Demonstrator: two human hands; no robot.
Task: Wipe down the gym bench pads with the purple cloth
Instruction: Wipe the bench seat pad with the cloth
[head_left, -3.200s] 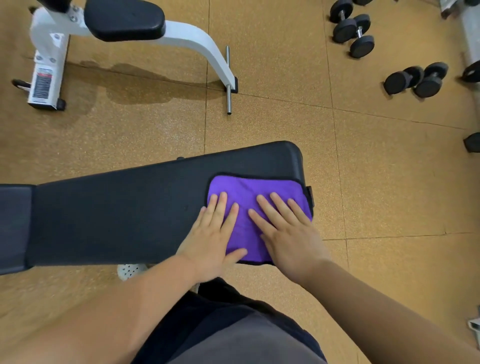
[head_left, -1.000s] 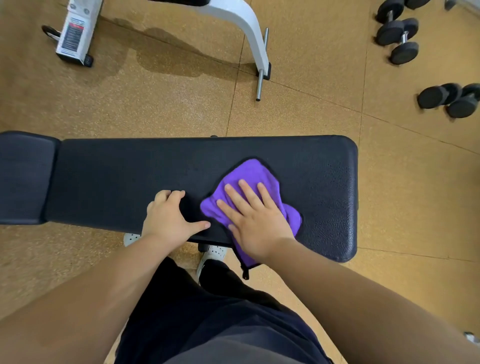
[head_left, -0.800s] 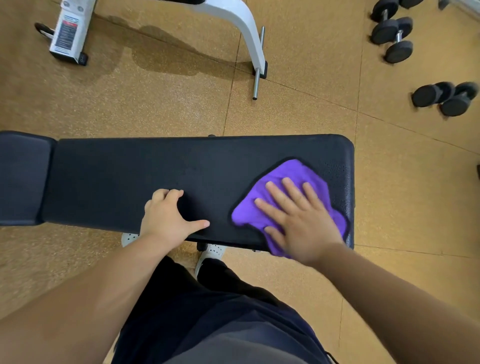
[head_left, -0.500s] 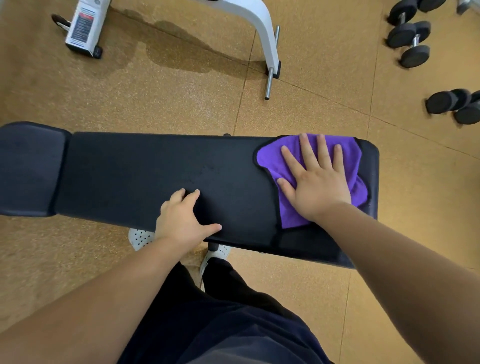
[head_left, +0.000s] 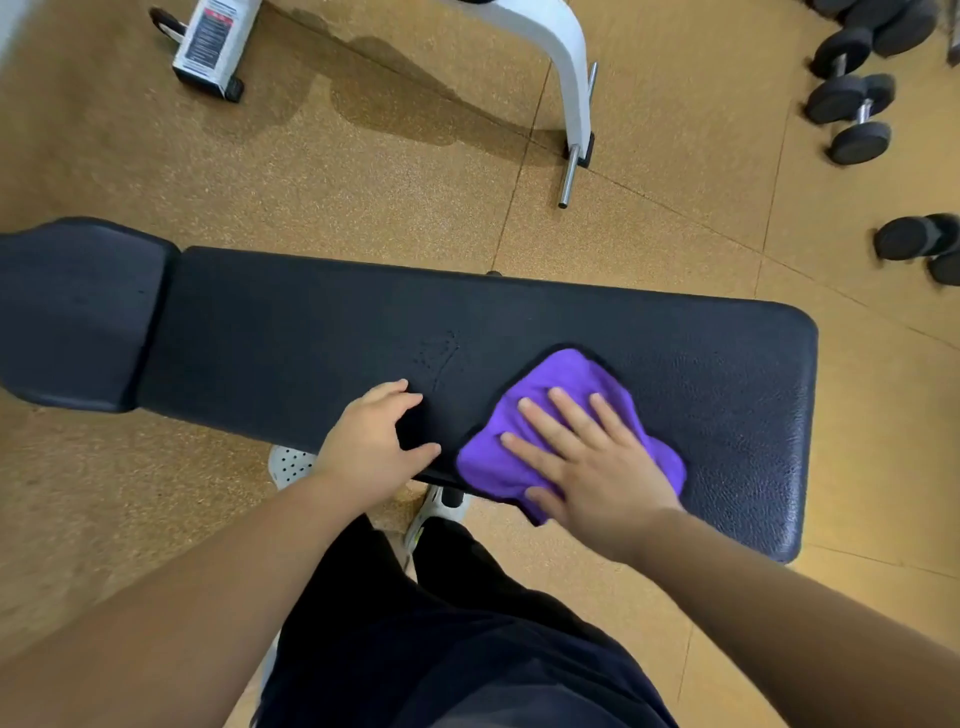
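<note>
A long black bench pad (head_left: 311, 338) runs left to right across the view, with a shorter black pad (head_left: 72, 306) joined at its left end. The purple cloth (head_left: 561, 379) lies bunched on the near edge of the long pad, right of its middle. My right hand (head_left: 587, 462) presses flat on the cloth with straight, spread fingers and hides much of it. My left hand (head_left: 371, 441) rests on the pad's near edge just left of the cloth, fingers bent, thumb out, holding nothing.
A white machine frame (head_left: 556, 57) with a steel peg stands on the cork-coloured floor beyond the bench. Several black dumbbells (head_left: 852, 109) lie at the upper right. My legs and white shoes (head_left: 291, 462) are under the bench's near edge.
My right hand has slid the cloth from the far right corner of the pad back toward the near edge and leftward. My left hand has stayed on the near edge.
</note>
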